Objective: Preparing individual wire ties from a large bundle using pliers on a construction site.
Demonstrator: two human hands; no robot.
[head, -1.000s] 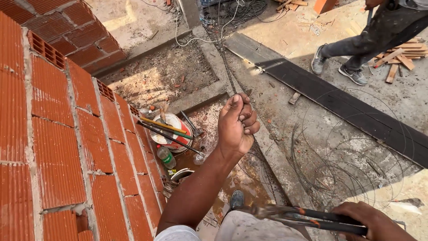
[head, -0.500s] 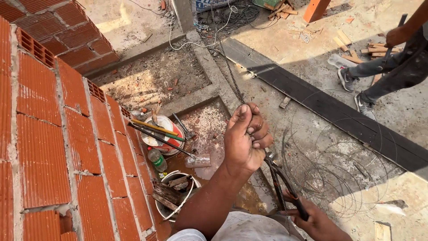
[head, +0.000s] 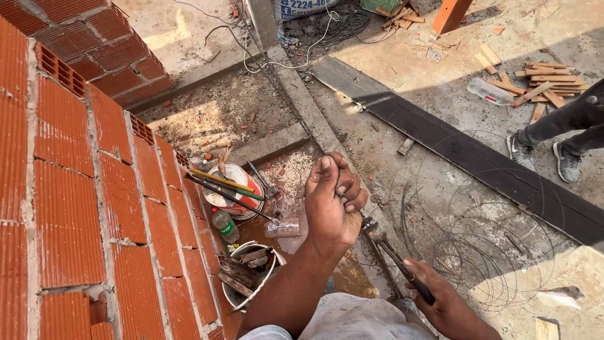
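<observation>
Two hands busy: left hand fingers clenched around thin grey wire, right hand gripping dark-handled metal pliers beside it.

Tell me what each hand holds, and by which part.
Right hand: pliers, held by the dark handles. Left hand: a closed fist, apparently around thin wire; the exact hold cannot be told.

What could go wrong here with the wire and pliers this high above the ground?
1. The left hand grips a thin wire in a bare fist while the pliers in the right hand work just below it; a slip may nick the fingers.
2. The loose wire coils on the ground could snag or spring if the wire is pulled.
3. If dropped, the pliers would fall toward the buckets or near the other person's shoes.
</observation>
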